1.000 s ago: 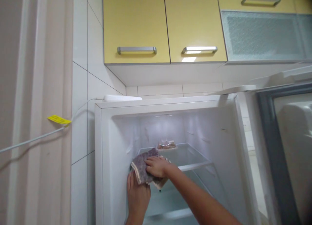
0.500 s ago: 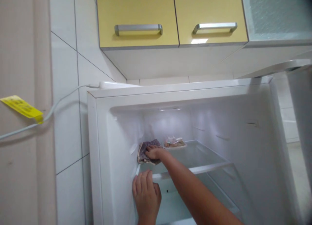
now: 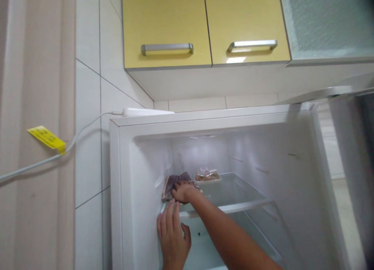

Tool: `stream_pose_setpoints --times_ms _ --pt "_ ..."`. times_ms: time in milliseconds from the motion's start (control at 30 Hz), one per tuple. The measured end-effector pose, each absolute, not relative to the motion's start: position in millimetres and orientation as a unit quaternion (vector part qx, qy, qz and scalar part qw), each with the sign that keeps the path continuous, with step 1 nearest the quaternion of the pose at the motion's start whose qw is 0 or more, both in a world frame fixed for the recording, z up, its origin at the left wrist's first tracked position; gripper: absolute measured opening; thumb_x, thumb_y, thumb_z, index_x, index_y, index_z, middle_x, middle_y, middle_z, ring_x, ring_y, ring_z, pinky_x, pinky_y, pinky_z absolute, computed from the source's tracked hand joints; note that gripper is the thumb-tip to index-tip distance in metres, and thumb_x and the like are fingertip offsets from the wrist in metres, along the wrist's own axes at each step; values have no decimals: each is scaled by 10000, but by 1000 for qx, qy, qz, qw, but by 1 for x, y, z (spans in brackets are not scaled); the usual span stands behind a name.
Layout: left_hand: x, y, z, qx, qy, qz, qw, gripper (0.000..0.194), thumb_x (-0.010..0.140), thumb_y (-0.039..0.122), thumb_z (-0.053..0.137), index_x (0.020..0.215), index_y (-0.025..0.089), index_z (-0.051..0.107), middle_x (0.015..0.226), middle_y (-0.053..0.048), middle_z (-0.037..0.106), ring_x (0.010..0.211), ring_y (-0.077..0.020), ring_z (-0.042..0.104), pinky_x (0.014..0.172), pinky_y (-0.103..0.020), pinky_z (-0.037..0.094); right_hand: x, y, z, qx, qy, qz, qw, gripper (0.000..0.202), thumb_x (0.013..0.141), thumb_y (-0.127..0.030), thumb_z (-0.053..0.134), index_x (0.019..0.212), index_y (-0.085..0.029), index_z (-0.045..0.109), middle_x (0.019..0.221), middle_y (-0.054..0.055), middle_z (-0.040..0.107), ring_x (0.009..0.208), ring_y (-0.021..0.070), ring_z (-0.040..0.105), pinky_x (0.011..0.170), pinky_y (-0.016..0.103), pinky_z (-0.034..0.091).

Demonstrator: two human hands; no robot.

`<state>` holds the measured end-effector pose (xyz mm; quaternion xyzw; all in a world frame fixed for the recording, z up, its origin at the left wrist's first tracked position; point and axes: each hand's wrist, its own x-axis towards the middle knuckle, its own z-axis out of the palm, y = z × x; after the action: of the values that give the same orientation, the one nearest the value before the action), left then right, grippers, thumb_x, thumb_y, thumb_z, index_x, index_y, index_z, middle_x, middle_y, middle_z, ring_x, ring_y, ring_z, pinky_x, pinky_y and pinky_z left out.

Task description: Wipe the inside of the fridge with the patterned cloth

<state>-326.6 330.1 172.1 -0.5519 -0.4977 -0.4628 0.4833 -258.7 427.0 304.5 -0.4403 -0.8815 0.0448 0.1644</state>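
A purplish-grey cloth [image 3: 168, 188] with a pale patterned edge lies bunched at the left rear of the glass fridge shelf [image 3: 233, 192]. Over the cloth, my right hand [image 3: 182, 191] presses with bent fingers, gripping it against the shelf. My left hand [image 3: 174, 235] rests at the front left corner of the same shelf, its fingers stretched out and thumb apart. Its fingertips come close to the cloth's near edge; whether they touch it I cannot tell. Beside the cloth, towards the back, sits a wrapped food tray [image 3: 208, 176].
The white fridge [image 3: 125, 207] stands open, its door [image 3: 347, 165] swung to the right. A lower shelf shows beneath. Yellow cabinets [image 3: 166, 24] hang above. On the left, a white cable [image 3: 87, 128] with a yellow tag [image 3: 46, 136] runs along the wall.
My right hand and the cloth have come slightly nearer the shelf's front, with the cloth spread wider. My left fingers have straightened and reach further up. The view has tilted slightly upward.
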Motion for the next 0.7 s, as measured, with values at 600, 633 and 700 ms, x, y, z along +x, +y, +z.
stream_pose_setpoints --times_ms 600,633,700 --pt "-337 327 172 -571 -463 -397 549 503 765 97 547 1261 165 596 1213 -112 700 1173 -282 595 1225 -506 219 -101 334 284 -450 -855 -35 253 464 942 -431 363 1184 -189 675 1265 157 679 1177 328 623 1006 485 447" --pt "-337 327 173 -573 -461 -399 548 479 763 94 546 1232 170 610 1178 -102 709 1147 -276 604 1227 -505 215 -84 335 281 -472 -843 -45 255 462 946 -423 354 1188 -193 673 1264 153 679 1183 323 617 1017 482 434" --pt "-336 325 175 -577 -459 -405 540 458 764 89 536 1208 169 617 1154 -95 712 1130 -269 609 1232 -501 205 -53 338 276 -518 -816 -56 252 459 948 -411 349 1187 -197 676 1253 141 684 1185 312 614 1022 464 422"
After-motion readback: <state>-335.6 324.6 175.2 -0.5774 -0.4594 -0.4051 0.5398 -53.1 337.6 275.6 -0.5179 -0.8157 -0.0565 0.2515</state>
